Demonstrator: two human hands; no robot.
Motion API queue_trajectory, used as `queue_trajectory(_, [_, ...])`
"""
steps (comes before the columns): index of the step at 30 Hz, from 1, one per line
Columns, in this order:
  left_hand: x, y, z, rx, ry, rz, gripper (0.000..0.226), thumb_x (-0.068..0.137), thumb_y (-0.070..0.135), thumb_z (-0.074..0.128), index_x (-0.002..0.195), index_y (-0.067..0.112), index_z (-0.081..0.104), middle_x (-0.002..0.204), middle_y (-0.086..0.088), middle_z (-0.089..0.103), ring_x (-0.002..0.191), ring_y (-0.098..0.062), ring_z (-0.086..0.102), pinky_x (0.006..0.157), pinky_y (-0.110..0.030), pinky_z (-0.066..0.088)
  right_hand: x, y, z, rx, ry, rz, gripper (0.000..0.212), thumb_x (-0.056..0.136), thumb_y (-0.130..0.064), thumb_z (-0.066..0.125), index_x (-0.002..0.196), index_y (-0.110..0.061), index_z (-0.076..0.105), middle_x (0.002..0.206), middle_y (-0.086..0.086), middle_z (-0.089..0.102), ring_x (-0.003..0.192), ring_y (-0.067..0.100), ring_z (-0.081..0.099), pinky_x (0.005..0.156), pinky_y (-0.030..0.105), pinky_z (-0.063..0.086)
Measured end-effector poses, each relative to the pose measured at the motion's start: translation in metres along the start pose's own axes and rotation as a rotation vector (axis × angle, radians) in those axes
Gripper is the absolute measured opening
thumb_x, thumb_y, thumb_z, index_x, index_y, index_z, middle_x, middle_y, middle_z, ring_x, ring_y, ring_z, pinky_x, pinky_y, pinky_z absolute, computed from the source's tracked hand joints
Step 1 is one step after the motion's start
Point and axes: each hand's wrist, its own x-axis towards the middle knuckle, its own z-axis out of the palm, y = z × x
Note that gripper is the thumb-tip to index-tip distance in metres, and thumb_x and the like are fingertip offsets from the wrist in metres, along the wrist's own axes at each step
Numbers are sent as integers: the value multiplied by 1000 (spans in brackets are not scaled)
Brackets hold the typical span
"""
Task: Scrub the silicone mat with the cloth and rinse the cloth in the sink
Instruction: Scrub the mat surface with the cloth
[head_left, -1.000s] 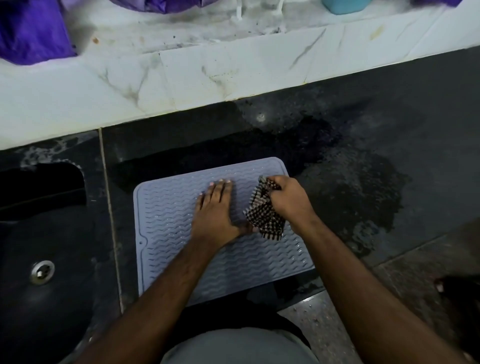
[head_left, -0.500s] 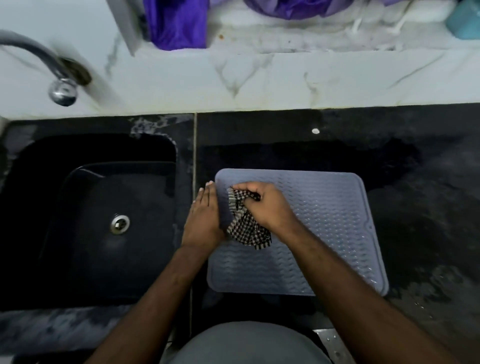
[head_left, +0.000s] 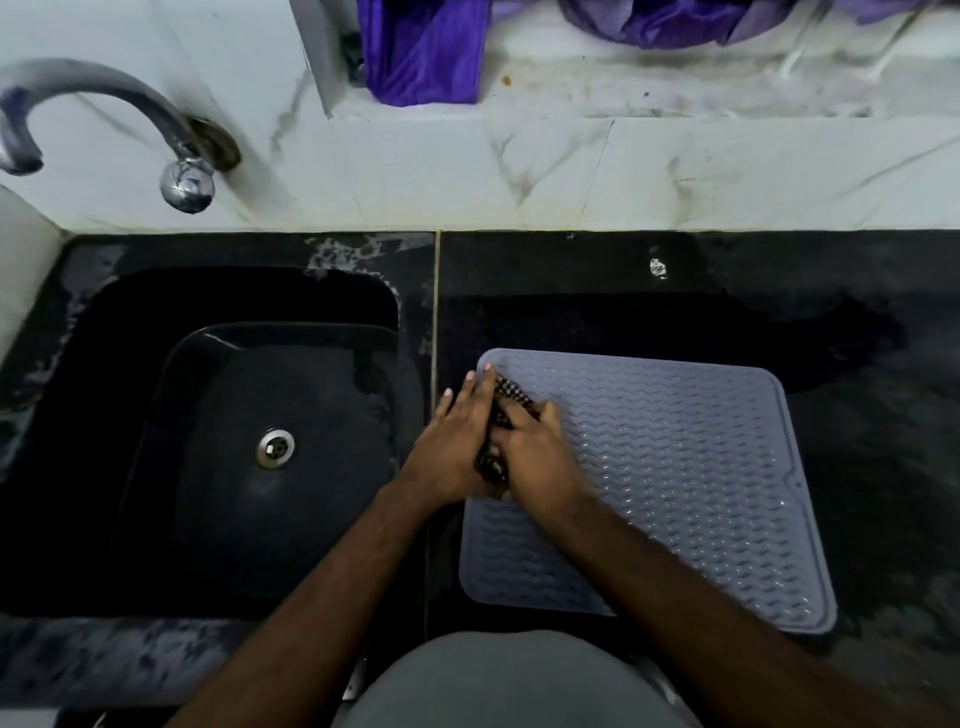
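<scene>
A grey ribbed silicone mat (head_left: 675, 467) lies flat on the black counter, right of the sink. The black-and-white checked cloth (head_left: 511, 395) is bunched at the mat's left edge, squeezed between my two hands, and only small parts of it show. My right hand (head_left: 540, 457) grips the cloth from the right. My left hand (head_left: 454, 441) lies against the cloth from the left with its fingers straight, over the mat's left edge. The black sink (head_left: 104, 467) with its metal drain (head_left: 275, 448) lies to the left.
A chrome tap (head_left: 104, 104) curves over the sink's far left corner. A white marble ledge (head_left: 675, 171) runs along the back with purple fabric (head_left: 426, 52) on it. The counter (head_left: 649, 322) beyond the mat is wet and dark.
The view swung left to bring the sink in. My right hand dragged the cloth from the mat's middle to its left edge. My left hand moved from flat on the mat to pressing against the cloth.
</scene>
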Motion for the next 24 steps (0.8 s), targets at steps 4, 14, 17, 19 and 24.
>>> queue_trajectory(4, [6, -6, -2, 18, 3, 0, 150, 59, 44, 93, 157, 11, -16, 169, -2, -8, 155, -18, -12, 126, -45, -3, 16, -9, -6, -123, -150, -20, 46, 67, -33, 81, 112, -26, 72, 146, -2, 41, 122, 28, 46, 98, 41, 38])
queue_trajectory(14, [6, -3, 0, 119, -30, -72, 157, 54, 75, 82, 159, 14, -18, 170, 2, -12, 153, -15, -20, 118, -33, -23, -3, 3, -30, -303, -207, -38, 34, 94, -19, 60, 129, -19, 63, 143, -2, 42, 127, 37, 32, 97, 44, 44])
queue_trajectory(17, [4, -1, -2, 136, -42, -91, 155, 55, 77, 80, 159, 15, -17, 170, 3, -9, 153, -15, -20, 119, -35, -22, 2, 4, -31, -271, -176, -41, 39, 92, -19, 64, 131, -24, 62, 148, -6, 37, 124, 36, 31, 96, 43, 46])
queue_trajectory(19, [5, 0, -4, 169, -52, -109, 155, 55, 79, 78, 158, 17, -19, 170, 4, -9, 153, -16, -21, 120, -39, -21, 1, 2, -32, -273, -166, -29, 42, 90, -22, 69, 131, -27, 62, 148, -8, 37, 120, 33, 32, 94, 42, 46])
queue_trajectory(24, [6, 6, -6, 239, -90, -150, 156, 53, 82, 76, 158, 18, -21, 170, 5, -10, 153, -20, -23, 122, -45, -20, -13, 11, -37, -323, -140, 16, 36, 95, -18, 60, 130, -23, 60, 131, -4, 49, 114, 31, 37, 88, 39, 45])
